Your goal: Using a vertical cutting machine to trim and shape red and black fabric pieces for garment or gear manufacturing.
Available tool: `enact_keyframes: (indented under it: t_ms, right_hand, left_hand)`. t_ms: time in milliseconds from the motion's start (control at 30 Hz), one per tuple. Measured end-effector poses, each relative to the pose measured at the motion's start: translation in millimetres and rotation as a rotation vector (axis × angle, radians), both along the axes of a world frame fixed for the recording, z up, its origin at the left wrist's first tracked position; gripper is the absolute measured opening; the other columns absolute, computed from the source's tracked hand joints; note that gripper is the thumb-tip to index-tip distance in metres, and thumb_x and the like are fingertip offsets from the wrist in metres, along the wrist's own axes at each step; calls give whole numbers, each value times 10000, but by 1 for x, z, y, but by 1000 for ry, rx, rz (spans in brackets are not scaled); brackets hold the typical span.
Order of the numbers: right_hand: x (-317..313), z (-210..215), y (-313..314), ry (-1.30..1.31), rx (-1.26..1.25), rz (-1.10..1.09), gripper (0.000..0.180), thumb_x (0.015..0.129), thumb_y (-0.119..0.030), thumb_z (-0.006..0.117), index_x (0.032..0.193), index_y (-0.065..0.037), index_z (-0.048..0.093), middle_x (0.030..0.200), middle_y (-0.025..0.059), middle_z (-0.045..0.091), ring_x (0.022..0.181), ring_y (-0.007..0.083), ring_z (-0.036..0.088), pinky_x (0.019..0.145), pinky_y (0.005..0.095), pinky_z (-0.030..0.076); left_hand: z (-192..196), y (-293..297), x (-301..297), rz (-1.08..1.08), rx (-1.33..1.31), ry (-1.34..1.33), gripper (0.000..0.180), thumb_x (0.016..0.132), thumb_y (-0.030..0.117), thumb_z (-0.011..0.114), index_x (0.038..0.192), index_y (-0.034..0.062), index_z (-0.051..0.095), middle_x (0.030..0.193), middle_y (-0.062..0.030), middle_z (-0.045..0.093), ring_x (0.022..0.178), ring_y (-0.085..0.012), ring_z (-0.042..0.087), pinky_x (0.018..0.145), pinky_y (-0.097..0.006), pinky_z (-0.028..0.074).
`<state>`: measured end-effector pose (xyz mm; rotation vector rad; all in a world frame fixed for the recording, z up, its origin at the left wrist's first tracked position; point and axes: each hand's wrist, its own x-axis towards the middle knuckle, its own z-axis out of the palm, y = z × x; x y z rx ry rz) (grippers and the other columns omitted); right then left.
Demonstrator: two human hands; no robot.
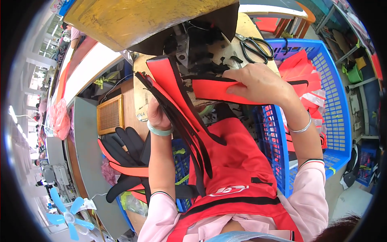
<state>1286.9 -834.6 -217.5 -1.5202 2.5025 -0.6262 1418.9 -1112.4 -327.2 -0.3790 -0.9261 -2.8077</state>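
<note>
My left hand (157,115) grips a bundle of red fabric pieces with black binding (169,86), raised upright with long black-edged tails hanging over my lap. My right hand (258,82) presses flat on one red strip with black edging (211,89), which lies across the sewing table (246,28) near the machine's needle area (183,54). A jade-green bangle is on my left wrist, a silver one on my right. Black fabric scraps litter the table around the hands.
Black scissors (256,46) lie on the table beyond my right hand. A blue plastic basket (334,109) at my right holds red vests with reflective strips. A stack of black and red pieces (125,155) sits at my left, near a second blue basket (181,161).
</note>
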Motion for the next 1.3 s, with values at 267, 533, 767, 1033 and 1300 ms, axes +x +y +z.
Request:
enact_keyframes:
  t_ms: [267, 533, 767, 1033, 1300]
  right_hand:
    - [-18, -8, -5, -71, -73, 40, 397, 837, -251, 681, 1150, -10, 643, 901, 243, 665, 877, 397, 635, 780, 450, 494]
    - [-23, -4, -8, -149, -33, 11, 437, 845, -280, 688, 1167, 12, 637, 932, 241, 669, 901, 399, 631, 814, 425, 500]
    - [-31, -9, -7, -147, -120, 37, 418, 858, -291, 685, 1151, 3, 637, 969, 237, 662, 915, 400, 617, 795, 429, 491]
    - [-21, -2, -5, -202, -56, -9, 382, 853, -254, 629, 1144, -7, 648, 940, 246, 662, 923, 404, 633, 812, 448, 500]
    - [-26, -11, -9, -168, -85, -32, 376, 855, -249, 626, 1143, -9, 652, 965, 240, 667, 939, 405, 629, 827, 451, 499]
  left_hand:
    - [-4, 13, -14, 29, 21, 187, 827, 838, 279, 748, 1471, -17, 307, 1558, -259, 201, 1445, -352, 260, 1147, -455, 357]
    - [-1, 7, -20, 24, 123, 105, 737, 856, 251, 727, 1443, -13, 368, 1552, -260, 219, 1448, -361, 249, 1145, -473, 348]
    - [3, 8, -22, 94, 34, 93, 733, 847, 255, 732, 1442, 3, 385, 1548, -267, 223, 1446, -375, 246, 1155, -466, 326]
    - [8, 11, -19, 82, 100, 84, 799, 811, 257, 759, 1466, 33, 360, 1553, -282, 200, 1451, -370, 241, 1179, -460, 268]
    - [8, 17, -27, 61, 1, 265, 766, 852, 262, 709, 1469, 9, 334, 1547, -265, 230, 1436, -367, 275, 1154, -471, 332]
